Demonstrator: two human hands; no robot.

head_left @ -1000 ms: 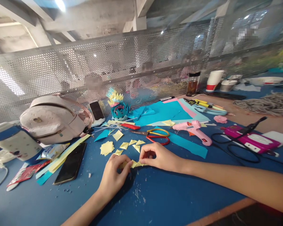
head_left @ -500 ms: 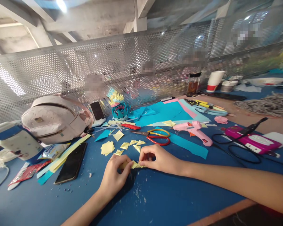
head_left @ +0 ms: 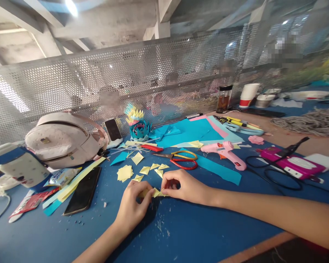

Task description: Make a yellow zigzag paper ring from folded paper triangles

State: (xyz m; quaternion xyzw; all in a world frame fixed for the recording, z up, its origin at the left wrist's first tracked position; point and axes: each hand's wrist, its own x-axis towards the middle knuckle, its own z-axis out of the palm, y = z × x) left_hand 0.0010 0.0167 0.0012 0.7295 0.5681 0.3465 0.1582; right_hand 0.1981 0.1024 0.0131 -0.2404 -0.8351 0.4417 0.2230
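A small folded piece of yellow paper (head_left: 157,193) is held low over the blue table, between my two hands. My left hand (head_left: 135,201) pinches its left side with thumb and fingers. At its right end, my right hand (head_left: 178,186) closes thumb and forefinger on it. The fingers cover part of the paper. Just beyond lie several folded yellow triangles (head_left: 145,170) and a stack of yellow paper squares (head_left: 125,172). Scissors (head_left: 178,156) with a yellow and a red handle rest behind my right hand.
A pink glue gun (head_left: 224,151) lies right of the scissors, near a magenta power strip (head_left: 293,162) with black cable. A phone (head_left: 83,191) and pale backpack (head_left: 63,137) are on the left. A blue and yellow paper model (head_left: 138,124) stands behind, beside blue sheets (head_left: 192,131).
Both hands stay almost in place on the yellow paper, with only a very slight shift of the fingers. The view has barely moved.
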